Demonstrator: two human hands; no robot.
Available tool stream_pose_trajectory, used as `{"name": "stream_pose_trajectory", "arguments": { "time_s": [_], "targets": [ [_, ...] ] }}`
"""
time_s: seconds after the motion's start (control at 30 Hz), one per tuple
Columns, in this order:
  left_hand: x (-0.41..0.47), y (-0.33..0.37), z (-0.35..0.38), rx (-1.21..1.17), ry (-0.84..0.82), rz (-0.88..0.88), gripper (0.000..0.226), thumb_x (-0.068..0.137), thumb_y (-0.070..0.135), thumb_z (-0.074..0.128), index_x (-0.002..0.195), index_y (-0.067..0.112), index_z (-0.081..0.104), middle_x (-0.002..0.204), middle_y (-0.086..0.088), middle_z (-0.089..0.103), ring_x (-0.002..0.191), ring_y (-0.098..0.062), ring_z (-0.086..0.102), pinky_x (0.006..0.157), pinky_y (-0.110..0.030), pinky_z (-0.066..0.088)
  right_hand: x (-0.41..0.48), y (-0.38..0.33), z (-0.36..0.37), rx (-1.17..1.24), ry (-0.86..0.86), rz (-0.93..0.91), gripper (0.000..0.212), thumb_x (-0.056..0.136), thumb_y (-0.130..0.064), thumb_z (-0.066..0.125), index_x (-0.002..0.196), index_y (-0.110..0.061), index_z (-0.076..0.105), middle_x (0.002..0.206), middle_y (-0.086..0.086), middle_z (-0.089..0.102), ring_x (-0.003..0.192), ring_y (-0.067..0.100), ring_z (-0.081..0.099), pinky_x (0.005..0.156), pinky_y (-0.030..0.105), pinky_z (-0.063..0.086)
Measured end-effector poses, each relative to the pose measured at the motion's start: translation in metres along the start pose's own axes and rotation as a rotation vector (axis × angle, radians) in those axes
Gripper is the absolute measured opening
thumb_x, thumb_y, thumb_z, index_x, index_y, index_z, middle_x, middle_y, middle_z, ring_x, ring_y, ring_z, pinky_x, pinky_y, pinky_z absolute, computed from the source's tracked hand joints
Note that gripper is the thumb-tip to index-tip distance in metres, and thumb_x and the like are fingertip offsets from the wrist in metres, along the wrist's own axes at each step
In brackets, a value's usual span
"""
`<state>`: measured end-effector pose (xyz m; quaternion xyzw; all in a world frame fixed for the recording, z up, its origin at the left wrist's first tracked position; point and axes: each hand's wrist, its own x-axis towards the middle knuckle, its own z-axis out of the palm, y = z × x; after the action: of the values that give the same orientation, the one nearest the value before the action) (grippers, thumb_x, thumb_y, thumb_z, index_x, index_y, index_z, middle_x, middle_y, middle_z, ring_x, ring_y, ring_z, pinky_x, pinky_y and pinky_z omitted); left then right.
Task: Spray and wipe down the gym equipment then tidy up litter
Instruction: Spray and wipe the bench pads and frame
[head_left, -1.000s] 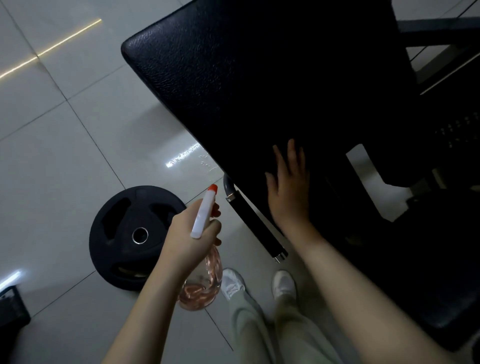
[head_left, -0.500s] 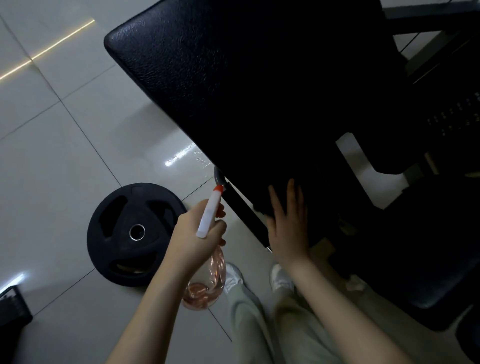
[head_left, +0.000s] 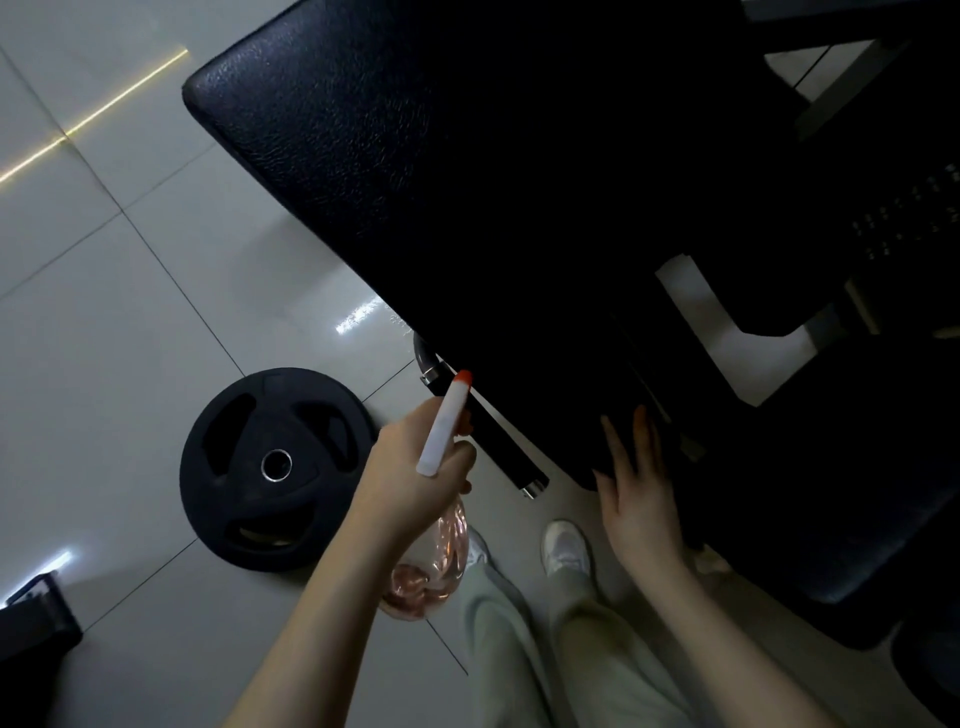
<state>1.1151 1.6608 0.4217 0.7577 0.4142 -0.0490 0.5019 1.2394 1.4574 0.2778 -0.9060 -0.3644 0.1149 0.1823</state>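
Left hand (head_left: 410, 467) grips spray bottle (head_left: 434, 564), neck hidden. Right hand (head_left: 641, 504) lays straight fingers on black pad (head_left: 389, 156), its right side lost in shadow.

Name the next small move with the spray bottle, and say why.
Probably squeeze the trigger: the left hand grips the spray bottle with its orange tip aimed toward the black bench pad, and the right hand, fingers straight, holds no cloth at the pad's near edge, so wiping cannot start yet.
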Motion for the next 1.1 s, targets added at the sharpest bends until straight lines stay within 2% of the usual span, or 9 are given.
{"name": "stream_pose_trajectory", "arguments": {
  "time_s": [0.1, 0.2, 0.4, 0.5, 0.57, 0.67, 0.9, 1.03, 1.1],
  "targets": [
    [0.002, 0.005, 0.003, -0.004, -0.007, -0.002, 0.017, 0.083, 0.019, 0.050, 0.096, 0.008, 0.055, 0.085, -0.005, 0.064, 0.057, -0.008, 0.066, 0.067, -0.044, 0.057, 0.003, -0.012, 0.000, 0.178, 0.113, 0.236, 0.059, 0.098, -0.048, 0.027, 0.142, -0.010, 0.039, 0.150, 0.026, 0.026, 0.137, 0.043, 0.027, 0.108, 0.052, 0.029],
    [0.005, 0.008, 0.007, 0.001, -0.012, -0.002, 0.014, 0.087, 0.014, 0.052, 0.097, 0.006, 0.056, 0.085, -0.007, 0.065, 0.057, -0.010, 0.066, 0.067, -0.045, 0.056, 0.001, -0.036, 0.009, 0.271, 0.164, 0.383, 0.057, 0.095, -0.037, 0.033, 0.142, -0.006, 0.038, 0.150, 0.028, 0.025, 0.139, 0.042, 0.024, 0.113, 0.038, 0.020],
    [0.012, 0.016, 0.010, -0.004, -0.012, -0.014, 0.015, 0.088, 0.005, 0.052, 0.102, 0.004, 0.055, 0.086, -0.008, 0.064, 0.057, -0.013, 0.067, 0.064, -0.043, 0.057, -0.015, -0.059, 0.016, 0.187, 0.093, 0.225, 0.050, 0.097, -0.035, 0.029, 0.145, -0.020, 0.028, 0.154, 0.013, 0.018, 0.141, 0.028, 0.013, 0.102, 0.047, 0.026],
    [0.016, 0.021, 0.012, 0.022, -0.013, 0.000, 0.017, 0.088, 0.006, 0.050, 0.105, 0.003, 0.054, 0.084, -0.009, 0.064, 0.057, -0.012, 0.067, 0.066, -0.044, 0.056, 0.003, -0.042, 0.011, 0.178, 0.062, 0.108, 0.058, 0.094, -0.016, 0.050, 0.144, -0.026, 0.024, 0.154, 0.005, 0.013, 0.140, 0.025, 0.010, 0.104, 0.047, 0.025],
    [0.020, 0.022, 0.012, 0.063, -0.029, 0.045, 0.017, 0.088, 0.005, 0.049, 0.105, 0.008, 0.052, 0.083, -0.008, 0.064, 0.057, -0.010, 0.066, 0.067, -0.045, 0.056, 0.019, -0.033, 0.007, 0.212, 0.052, 0.112, 0.059, 0.094, -0.018, 0.051, 0.146, -0.028, 0.024, 0.156, 0.005, 0.012, 0.142, 0.024, 0.008, 0.109, 0.047, 0.021],
    [0.024, 0.020, 0.010, 0.056, -0.032, 0.072, 0.016, 0.088, 0.003, 0.050, 0.103, 0.008, 0.051, 0.082, -0.006, 0.064, 0.057, -0.010, 0.066, 0.067, -0.046, 0.056, 0.048, -0.033, -0.002, 0.301, 0.101, 0.269, 0.050, 0.099, -0.032, 0.035, 0.148, -0.021, 0.028, 0.157, 0.009, 0.015, 0.144, 0.021, 0.008, 0.116, 0.044, 0.015],
    [0.011, 0.010, -0.018, 0.004, -0.073, 0.091, 0.024, 0.079, 0.025, 0.048, 0.096, 0.009, 0.056, 0.085, -0.006, 0.064, 0.057, -0.009, 0.066, 0.066, -0.042, 0.056, 0.051, -0.059, -0.001, 0.486, 0.280, 0.591, 0.051, 0.102, -0.023, 0.036, 0.149, -0.012, 0.023, 0.157, 0.012, 0.018, 0.145, 0.025, 0.013, 0.118, 0.037, 0.012],
    [0.011, 0.004, -0.043, 0.054, -0.077, 0.105, 0.021, 0.076, 0.022, 0.048, 0.093, 0.014, 0.059, 0.080, 0.010, 0.061, 0.062, -0.002, 0.063, 0.056, -0.012, 0.046, 0.046, -0.097, 0.001, 0.487, 0.235, 0.574, 0.049, 0.102, -0.021, 0.034, 0.149, -0.012, 0.023, 0.158, 0.007, 0.014, 0.146, 0.022, 0.007, 0.118, 0.036, 0.006],
    [0.014, 0.006, -0.056, 0.075, -0.066, 0.128, 0.022, 0.075, 0.021, 0.049, 0.093, 0.016, 0.060, 0.079, 0.012, 0.061, 0.066, 0.003, 0.062, 0.057, -0.008, 0.042, 0.061, -0.108, -0.006, 0.462, 0.215, 0.488, 0.048, 0.102, -0.019, 0.035, 0.148, -0.011, 0.026, 0.158, 0.007, 0.015, 0.146, 0.023, 0.007, 0.116, 0.032, 0.005]
  ]
}}
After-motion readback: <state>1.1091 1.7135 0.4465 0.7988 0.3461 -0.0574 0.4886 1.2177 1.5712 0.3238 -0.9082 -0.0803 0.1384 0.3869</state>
